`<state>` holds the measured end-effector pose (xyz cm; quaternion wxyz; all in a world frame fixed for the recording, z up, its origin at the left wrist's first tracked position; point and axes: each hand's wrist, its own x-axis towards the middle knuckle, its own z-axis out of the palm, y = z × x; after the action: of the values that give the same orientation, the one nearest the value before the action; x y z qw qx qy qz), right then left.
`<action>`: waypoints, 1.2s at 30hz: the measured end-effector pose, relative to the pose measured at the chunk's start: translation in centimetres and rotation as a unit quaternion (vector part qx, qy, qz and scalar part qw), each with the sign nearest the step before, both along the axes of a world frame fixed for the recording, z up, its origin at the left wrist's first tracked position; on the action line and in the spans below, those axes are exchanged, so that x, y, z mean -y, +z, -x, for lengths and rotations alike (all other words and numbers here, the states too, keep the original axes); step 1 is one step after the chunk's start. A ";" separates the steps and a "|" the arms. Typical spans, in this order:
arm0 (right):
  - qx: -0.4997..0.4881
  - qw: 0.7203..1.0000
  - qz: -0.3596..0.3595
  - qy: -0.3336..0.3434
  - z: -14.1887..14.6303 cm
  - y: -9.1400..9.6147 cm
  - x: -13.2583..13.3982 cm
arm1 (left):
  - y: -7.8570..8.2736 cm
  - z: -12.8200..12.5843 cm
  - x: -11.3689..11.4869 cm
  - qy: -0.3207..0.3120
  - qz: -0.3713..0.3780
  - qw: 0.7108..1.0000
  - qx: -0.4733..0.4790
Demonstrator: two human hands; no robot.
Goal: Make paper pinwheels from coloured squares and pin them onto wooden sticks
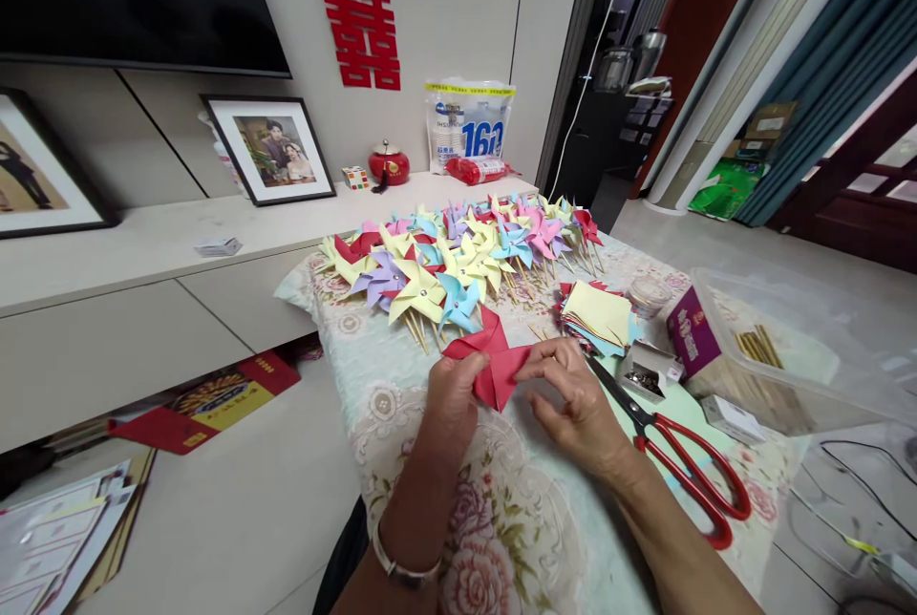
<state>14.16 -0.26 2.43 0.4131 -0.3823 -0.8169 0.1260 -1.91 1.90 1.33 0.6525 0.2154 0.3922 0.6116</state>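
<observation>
A red paper pinwheel [494, 362] with folded blades is held up above the table between both hands. My left hand [457, 386] pinches it at its left side, thumb on top. At the right blade, the fingertips of my right hand [569, 395] touch the paper, with the other fingers curled. Just beyond lie many finished paper pinwheels [430, 286] on wooden sticks, in yellow, blue, purple, pink and red. To the right is a stack of coloured paper squares [596, 314]. Red-handled scissors [680, 462] rest beside my right forearm, near a small open box of metal fasteners [649, 371].
A clear plastic bin [788, 357] holding wooden sticks stands at the right of the flowered tablecloth [401, 424]. A small white box [732, 419] sits before it. Behind, a low cabinet [236, 281] carries a framed photo [268, 149], a red jar [389, 163] and a plastic bag [469, 123].
</observation>
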 end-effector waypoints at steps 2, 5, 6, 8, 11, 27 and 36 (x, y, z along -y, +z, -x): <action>0.025 1.000 0.002 0.002 0.3 0.0 0.1 | 0.0 0.0 0.0 0.006 0.000 1.000 0.003; 0.052 0.999 0.005 -0.005 0.4 0.0 0.2 | 0.2 0.0 0.1 -0.008 0.001 1.000 0.000; 0.058 0.998 0.005 -0.006 0.4 0.0 0.3 | 0.2 -0.1 0.2 -0.015 0.001 1.000 -0.003; 0.060 0.998 0.006 -0.008 0.4 0.1 0.4 | 0.3 -0.2 0.3 -0.028 0.002 1.000 -0.009; 0.041 0.999 0.011 -0.011 0.5 0.2 0.5 | 0.4 -0.3 0.5 -0.040 -0.001 0.999 -0.015; -0.088 0.980 0.167 -0.059 0.6 0.4 0.3 | -0.5 -0.7 0.7 -0.091 -0.028 0.993 -0.071; -0.091 0.971 0.200 -0.095 0.5 -0.3 -0.1 | -0.5 -0.8 0.7 -0.106 -0.027 0.991 -0.083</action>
<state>13.70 -0.16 2.16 0.4112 -0.5197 -0.6941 0.2813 -1.12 1.21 0.87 0.6726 0.3232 0.4036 0.5294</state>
